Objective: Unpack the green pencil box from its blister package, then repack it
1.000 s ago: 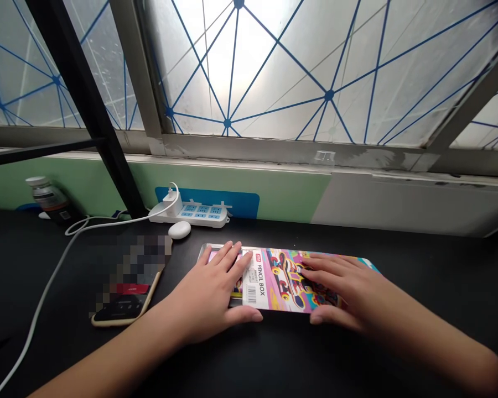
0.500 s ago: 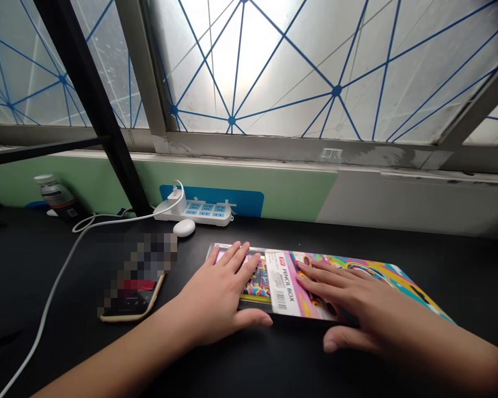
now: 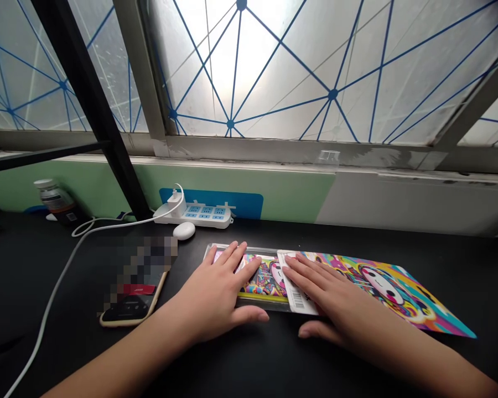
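Note:
A colourful pencil box [image 3: 263, 276] in a clear tray lies flat on the black table. Over its right part sits a bright printed cardboard sheet [image 3: 382, 284], stretching well past the tray to the right. My left hand [image 3: 222, 287] rests spread and flat on the box's left end, thumb near its front edge. Palm down on the sheet's left end is my right hand [image 3: 327, 293], fingers stretched over the white barcode label and partly covering it. The stretch of box under the sheet is hidden.
To the left lies a phone [image 3: 135, 296], its screen partly blurred. Behind it are a white earbud case [image 3: 184, 231] and a power strip [image 3: 207, 214] with a charger and a white cable [image 3: 52, 293]. A bottle [image 3: 58, 200] stands near a black metal post [image 3: 87, 105].
The printed sheet has slid right across the box, baring more of the pattern beneath. My right hand has shifted left over the label. My left hand has stayed nearly in place.

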{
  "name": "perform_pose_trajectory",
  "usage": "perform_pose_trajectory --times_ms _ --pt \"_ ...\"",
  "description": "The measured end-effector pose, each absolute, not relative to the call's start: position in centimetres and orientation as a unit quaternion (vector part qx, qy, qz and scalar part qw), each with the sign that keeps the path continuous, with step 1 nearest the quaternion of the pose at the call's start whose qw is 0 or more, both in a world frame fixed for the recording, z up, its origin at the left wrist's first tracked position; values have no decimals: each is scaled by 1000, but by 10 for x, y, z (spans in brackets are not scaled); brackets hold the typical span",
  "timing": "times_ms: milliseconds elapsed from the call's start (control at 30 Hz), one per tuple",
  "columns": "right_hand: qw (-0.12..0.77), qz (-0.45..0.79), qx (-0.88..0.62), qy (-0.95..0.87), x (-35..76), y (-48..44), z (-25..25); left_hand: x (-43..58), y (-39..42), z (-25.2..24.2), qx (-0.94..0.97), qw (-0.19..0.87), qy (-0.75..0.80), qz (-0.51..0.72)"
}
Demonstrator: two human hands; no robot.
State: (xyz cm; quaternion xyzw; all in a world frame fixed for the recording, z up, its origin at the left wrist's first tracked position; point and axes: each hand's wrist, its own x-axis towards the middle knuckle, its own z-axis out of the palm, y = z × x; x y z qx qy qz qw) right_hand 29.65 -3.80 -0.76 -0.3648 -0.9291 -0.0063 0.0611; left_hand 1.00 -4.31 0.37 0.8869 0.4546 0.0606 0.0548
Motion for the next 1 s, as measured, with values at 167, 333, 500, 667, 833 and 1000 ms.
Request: perform_pose_trajectory --times_ms 167,333,500,667,833,1000 --pt "54 6 -358 -932 301 -33 -7 1 -41 10 879 76 467 54" --pt "48 6 -358 -932 310 -26 -4 -10 -38 21 866 101 488 30" --pt "26 -13 -371 -928 332 -16 -6 -15 -32 22 846 97 523 30" --pt "33 -45 -396 -916 355 -2 -7 -17 -25 17 834 82 544 41" --pt "101 -112 -409 -900 368 4 10 -16 -23 15 837 75 539 59" --pt "179 -205 -360 -892 333 -31 38 -14 -23 11 846 60 525 75"
